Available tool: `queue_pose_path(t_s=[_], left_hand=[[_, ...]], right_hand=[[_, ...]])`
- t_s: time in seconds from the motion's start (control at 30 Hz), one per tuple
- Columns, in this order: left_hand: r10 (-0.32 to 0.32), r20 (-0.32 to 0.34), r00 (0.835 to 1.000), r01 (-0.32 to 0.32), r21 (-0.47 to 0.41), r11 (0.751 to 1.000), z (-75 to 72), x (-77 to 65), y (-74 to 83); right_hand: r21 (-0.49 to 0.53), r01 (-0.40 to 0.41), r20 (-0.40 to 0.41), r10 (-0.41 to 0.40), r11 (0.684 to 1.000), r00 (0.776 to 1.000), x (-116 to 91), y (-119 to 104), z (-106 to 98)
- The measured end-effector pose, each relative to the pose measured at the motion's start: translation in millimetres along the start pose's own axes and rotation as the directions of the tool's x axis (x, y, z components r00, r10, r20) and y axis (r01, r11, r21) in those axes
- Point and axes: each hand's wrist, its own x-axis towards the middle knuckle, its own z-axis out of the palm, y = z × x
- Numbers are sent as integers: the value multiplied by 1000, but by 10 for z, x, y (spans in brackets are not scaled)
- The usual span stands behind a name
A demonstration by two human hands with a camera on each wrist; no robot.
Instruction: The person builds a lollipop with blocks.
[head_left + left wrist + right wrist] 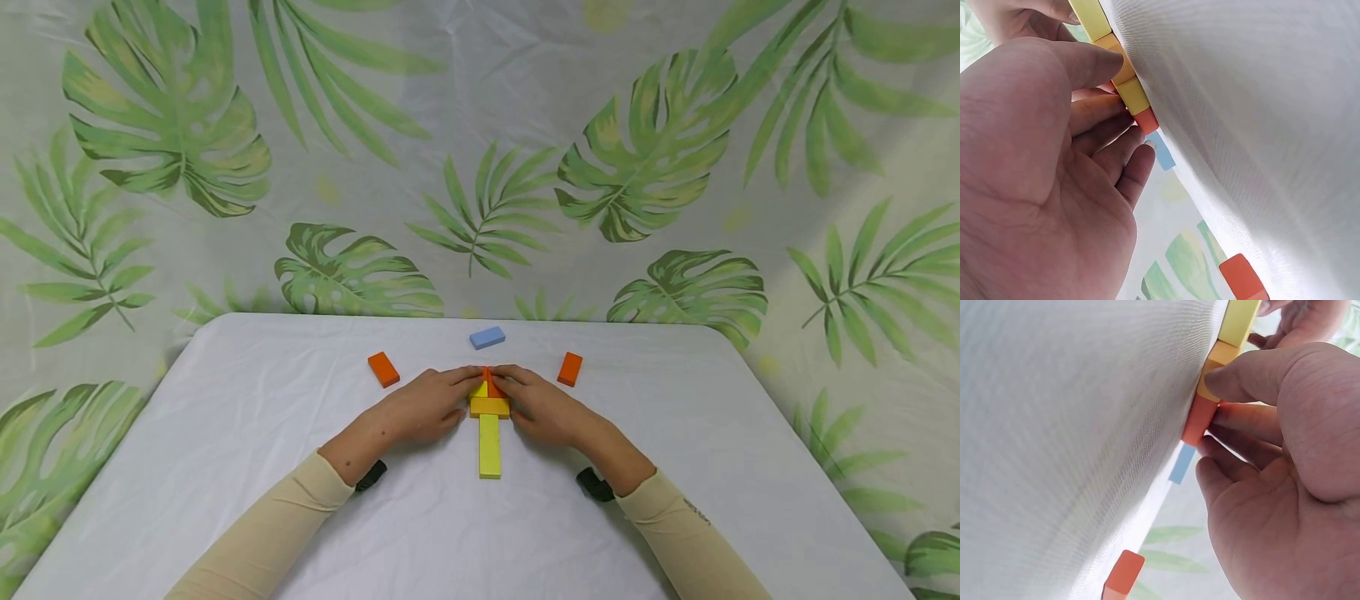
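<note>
Uneven pressure from the left hand (424, 406) and right hand (551, 407), fingers loosely extended and pressing inward, may skew the amber block (490, 407) between them.

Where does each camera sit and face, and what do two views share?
Head: on the head, facing forward, down at the table; left hand, right hand, sleeves show.
Left wrist: on that wrist, facing the amber block; left hand large, right partial.
Right wrist: on that wrist, facing the same block; right hand large, left partial.
Wrist views share the blue block.
</note>
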Motion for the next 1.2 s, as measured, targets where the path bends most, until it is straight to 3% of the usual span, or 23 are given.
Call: queue_pose_path(t_s=[0.47, 0.83, 1.2], left_hand=[[15, -8, 1000, -15, 2, 1000, -2, -14, 2], [6, -5, 1000, -6, -13, 1000, -24, -14, 15], [-4, 17, 1000, 4, -14, 1000, -19, -18, 23]], right_hand=[[-1, 13, -30, -13, 1000, 999, -13, 35, -4], [100, -113, -72, 121, 989, 990, -154, 185, -120], [85, -150, -153, 161, 985, 975, -398, 543, -252]])
